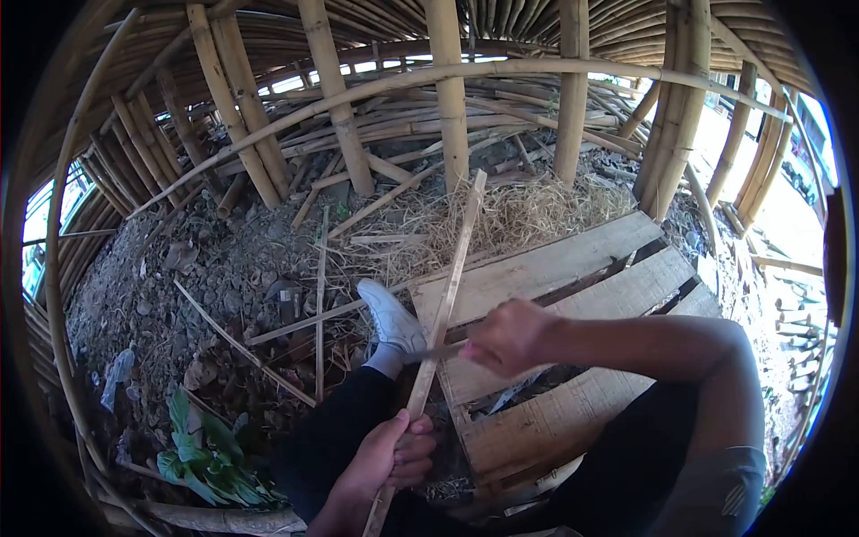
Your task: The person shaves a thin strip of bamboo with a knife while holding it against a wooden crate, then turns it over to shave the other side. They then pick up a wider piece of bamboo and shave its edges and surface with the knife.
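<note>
A long, pale split-bamboo strip (pixel 460 255) slants up and away from me, across the front of a white shoe (pixel 391 316) and the edge of a slatted wooden pallet (pixel 537 291). My left hand (pixel 394 450) is wrapped around the strip's lower part, near my dark-trousered leg. Above the pallet, my right hand (pixel 510 338) is closed in a fist on a knife (pixel 435 353). Its thin blade points left and lies across the strip, apparently touching it; the handle is mostly hidden by my fingers.
Upright bamboo poles (pixel 445 98) and a curved bamboo rail (pixel 501 68) stand ahead. Straw (pixel 537 210) lies behind the pallet. Loose bamboo slivers (pixel 242 343) are scattered on rough soil to the left, near a leafy green plant (pixel 215 447).
</note>
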Available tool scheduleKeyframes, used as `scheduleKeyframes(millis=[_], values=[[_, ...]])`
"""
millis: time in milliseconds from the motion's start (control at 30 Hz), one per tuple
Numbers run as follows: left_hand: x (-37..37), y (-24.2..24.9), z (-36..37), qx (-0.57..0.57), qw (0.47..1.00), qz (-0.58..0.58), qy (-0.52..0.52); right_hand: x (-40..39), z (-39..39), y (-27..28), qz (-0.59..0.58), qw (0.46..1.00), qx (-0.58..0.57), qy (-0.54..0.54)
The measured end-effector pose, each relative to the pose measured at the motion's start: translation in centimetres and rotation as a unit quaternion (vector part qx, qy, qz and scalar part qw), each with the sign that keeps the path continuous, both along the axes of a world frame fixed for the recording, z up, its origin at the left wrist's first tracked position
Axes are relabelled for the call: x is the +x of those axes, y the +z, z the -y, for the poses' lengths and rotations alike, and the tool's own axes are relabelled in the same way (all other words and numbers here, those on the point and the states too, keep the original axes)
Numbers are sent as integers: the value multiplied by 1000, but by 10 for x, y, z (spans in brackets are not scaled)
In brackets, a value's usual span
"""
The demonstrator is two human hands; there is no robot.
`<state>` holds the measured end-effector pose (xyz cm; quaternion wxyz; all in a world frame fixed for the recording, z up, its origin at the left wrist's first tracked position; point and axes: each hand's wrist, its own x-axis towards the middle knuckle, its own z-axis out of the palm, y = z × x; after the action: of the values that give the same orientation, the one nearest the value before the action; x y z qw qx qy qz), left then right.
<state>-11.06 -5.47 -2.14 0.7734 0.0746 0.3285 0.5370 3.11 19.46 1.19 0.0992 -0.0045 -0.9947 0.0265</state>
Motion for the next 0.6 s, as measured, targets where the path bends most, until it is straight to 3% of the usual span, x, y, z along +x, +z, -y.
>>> scheduleKeyframes(millis=[133, 233, 267, 300, 367, 400, 500, 533, 600], values=[[5, 3, 2, 2, 1000, -11, -11, -10, -52, 11, -52, 996, 48, -57], [5, 0, -1, -20, 1000, 3, 1, -8, -14, -2, 14, 995, 50, -86], [6, 4, 2, -15, 1000, -6, -6, -3, 1, -5, -15, 1000, 17, 8], [6, 6, 2, -4, 1000, -15, -10, -5, -7, 0, -15, 1000, 21, 9], [4, 9, 3, -8, 1000, -5, -4, -12, -31, 11, 73, 992, 52, -86], [4, 9, 5, -5, 1000, 9, 3, -14, -57, 8, 29, 991, 64, -114], [1, 4, 2, -4, 1000, 25, 8, -14, -10, 7, 66, 991, 56, -100], [2, 5, 3, -5, 1000, 25, 6, -7, 5, 5, -47, 998, 5, 41], [5, 9, 6, 6, 1000, 19, -5, -18, -29, -6, -62, 998, 33, 4]])
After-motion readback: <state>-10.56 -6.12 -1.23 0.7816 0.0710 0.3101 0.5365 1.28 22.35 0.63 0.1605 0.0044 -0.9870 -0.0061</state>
